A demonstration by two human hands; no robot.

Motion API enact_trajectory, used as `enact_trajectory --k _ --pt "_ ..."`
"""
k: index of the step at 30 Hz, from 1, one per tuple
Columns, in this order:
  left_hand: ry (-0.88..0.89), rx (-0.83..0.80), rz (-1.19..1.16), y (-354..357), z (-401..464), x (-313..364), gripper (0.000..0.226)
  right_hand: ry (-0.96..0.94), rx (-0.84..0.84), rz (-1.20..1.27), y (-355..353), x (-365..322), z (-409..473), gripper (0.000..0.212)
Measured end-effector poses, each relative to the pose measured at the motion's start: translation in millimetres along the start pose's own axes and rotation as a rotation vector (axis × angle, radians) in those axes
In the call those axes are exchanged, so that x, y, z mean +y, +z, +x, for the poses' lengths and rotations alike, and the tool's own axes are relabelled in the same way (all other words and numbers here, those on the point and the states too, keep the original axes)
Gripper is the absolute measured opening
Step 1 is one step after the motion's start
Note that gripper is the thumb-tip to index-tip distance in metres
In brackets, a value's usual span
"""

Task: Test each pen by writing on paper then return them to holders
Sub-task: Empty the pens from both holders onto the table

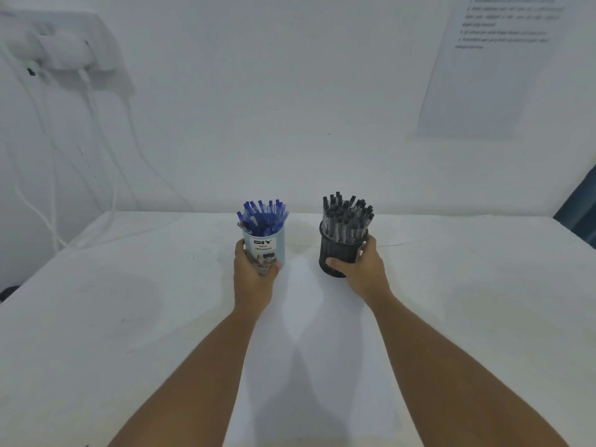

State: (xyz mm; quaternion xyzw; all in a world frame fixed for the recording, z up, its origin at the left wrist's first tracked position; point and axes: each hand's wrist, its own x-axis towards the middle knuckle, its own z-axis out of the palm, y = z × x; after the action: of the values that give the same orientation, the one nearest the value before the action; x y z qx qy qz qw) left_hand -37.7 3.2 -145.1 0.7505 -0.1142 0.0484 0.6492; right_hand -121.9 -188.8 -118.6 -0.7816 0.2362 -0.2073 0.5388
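Gripping round holders: smooth blue cup (271, 245), black mesh cup (338, 253).

The light is soft, cool and fairly even, giving the whole view a pale bluish cast. No lamp shows and no glare falls anywhere. Faint, diffuse shadows lie on the white table (96, 317), chiefly between the two forearms toward the near edge, with a slight dark patch toward the left edge. The wide-angle lens bends the table's far edge and its side edges outward. Detail is soft throughout: the printed sheet on the wall (493, 69) at the upper right is too blurred to read, and the cables (87, 101) at the upper left are smeared.
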Motion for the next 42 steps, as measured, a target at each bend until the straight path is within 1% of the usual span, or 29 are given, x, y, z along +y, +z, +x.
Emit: enact_trajectory --k 4,8,11,14,16,18,19,20,21,22,24,26,27,29,32,34,36,39,41,42 --pt "-0.009 -0.011 0.047 1.9 1.3 -1.9 0.078 -0.018 0.128 -0.005 -11.0 9.4 -6.2 0.078" --pt "0.049 -0.057 0.071 6.8 0.6 -3.5 0.068 -0.035 0.216 -0.031 -33.3 19.6 -10.4 0.081" --pt "0.047 -0.049 0.088 9.3 0.2 -3.3 0.066 -0.011 0.236 -0.027 -47.5 23.5 -12.7 0.078" --pt "0.01 -0.027 0.078 9.2 1.5 -3.4 0.073 0.018 0.196 -0.039 -53.1 24.9 -12.7 0.076" --pt "-0.016 -0.01 0.086 9.1 4.7 0.7 0.084 0.026 0.191 -0.072 -49.5 21.4 -15.1 0.083" --pt "-0.034 -0.025 0.141 8.8 9.3 6.1 0.077 0.032 0.247 -0.144 -41.8 19.7 -17.5 0.102" --pt "-0.058 -0.045 0.169 7.6 11.4 8.2 0.072 0.049 0.287 -0.176 -36.4 19.2 -20.0 0.108" --pt "-0.078 -0.061 0.172 6.0 12.6 10.7 0.07 0.08 0.335 -0.197 -31.2 19.5 -22.5 0.11" --pt "-0.08 -0.072 0.16 3.6 14.0 10.6 0.07 0.126 0.385 -0.205 -26.3 18.4 -25.6 0.108" --pt "-0.069 -0.077 0.141 0.9 13.9 10.8 0.069 0.173 0.429 -0.205 -22.2 17.0 -29.6 0.101" --pt "-0.06 -0.076 0.121 -5.8 12.0 12.2 0.068 0.242 0.461 -0.182 -14.7 16.7 -35.1 0.073" --pt "-0.028 -0.081 0.14 -15.1 11.7 14.1 0.07 0.322 0.411 -0.21 -7.9 11.9 -36.5 0.046" --pt "0.002 -0.084 0.158 -21.2 12.2 14.4 0.071 0.338 0.363 -0.27 -4.1 8.8 -37.3 0.039" --pt "0.074 -0.083 0.241 -36.1 13.8 15.1 0.073 0.266 0.248 -0.344 5.9 4.8 -38.8 0.032" --pt "0.151 -0.087 0.433 -65.6 15.4 15.4 0.078 0.079 0.06 -0.281 24.0 -3.4 -42.9 0.024" --pt "0.224 -0.11 0.575 -89.4 15.0 14.8 0.08 0.016 -0.014 -0.276 34.2 -8.9 -44.6 0.021" --pt "0.297 -0.155 0.702 -110.8 13.7 13.9 0.083 -0.052 -0.067 -0.363 42.5 -13.0 -46.0 0.025" --pt "0.359 -0.197 0.827 -133.9 8.3 16.4 0.083 -0.214 -0.163 -0.534 55.1 -22.4 -49.3 0.046" --pt "0.405 -0.212 0.913 -142.8 5.1 19.2 0.085 -0.279 -0.306 -0.554 62.3 -28.4 -53.6 0.064" --pt "0.416 -0.218 0.94 -146.4 3.7 19.6 0.085 -0.29 -0.393 -0.604 65.4 -26.9 -55.7 0.069"
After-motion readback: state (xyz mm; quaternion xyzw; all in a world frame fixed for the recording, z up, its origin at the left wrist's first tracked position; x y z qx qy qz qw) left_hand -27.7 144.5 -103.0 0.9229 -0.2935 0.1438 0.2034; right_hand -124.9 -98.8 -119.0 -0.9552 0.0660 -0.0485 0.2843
